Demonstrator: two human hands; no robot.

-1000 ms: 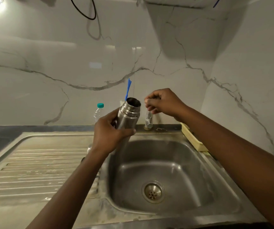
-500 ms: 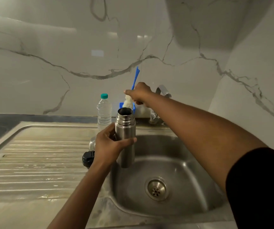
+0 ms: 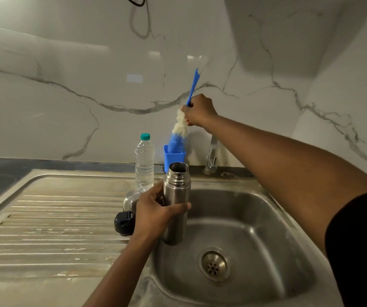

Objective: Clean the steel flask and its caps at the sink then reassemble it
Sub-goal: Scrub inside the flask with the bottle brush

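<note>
My left hand (image 3: 156, 211) grips the open steel flask (image 3: 176, 196) upright over the left edge of the sink basin (image 3: 255, 229). My right hand (image 3: 199, 110) is closed on the blue handle of a bottle brush (image 3: 179, 129), held above the blue holder (image 3: 173, 158) at the back wall. The brush's white and blue bristle end still dips into that holder. A black inner cap (image 3: 123, 222) and a steel outer cap (image 3: 131, 199) lie on the drainboard (image 3: 51, 218), just left of my left hand.
A clear water bottle (image 3: 144, 162) with a teal cap stands behind the flask on the sink rim. The tap (image 3: 211, 158) rises at the back, under my right forearm. The drain (image 3: 214, 264) sits in the basin floor. A marble wall closes the back and right.
My right hand left the tap, reached to the back wall, took the brush handle and lifted the brush partly out of its holder. The flask went from tilted to upright.
</note>
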